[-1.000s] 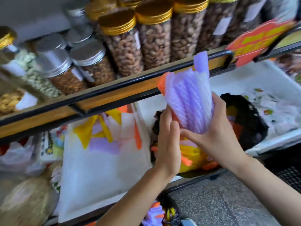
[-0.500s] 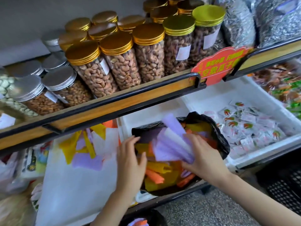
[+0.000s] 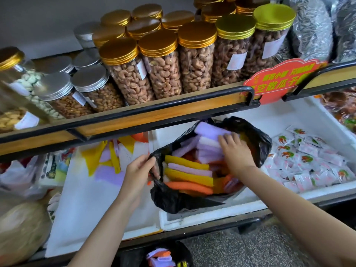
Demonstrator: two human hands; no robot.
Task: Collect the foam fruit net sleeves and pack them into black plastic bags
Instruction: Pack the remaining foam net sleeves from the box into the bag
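Note:
An open black plastic bag sits in a white foam box on the lower shelf, filled with flat foam net sleeves in purple, yellow and orange. My left hand pinches the bag's left rim. My right hand lies palm down inside the bag, fingers spread on a stack of purple sleeves. More loose sleeves lie to the left in a white bag. A second black bag with sleeves stands on the floor below.
Nut jars with gold lids and silver lids line the upper shelf behind a black rail. A red sign hangs at right. Small white snack packets fill the right box. The floor is grey stone.
The purple sleeve bundle, held up in both hands a second ago, has gone down into the black bag. My left hand moved onto the bag's rim; my right now presses flat on the sleeves.

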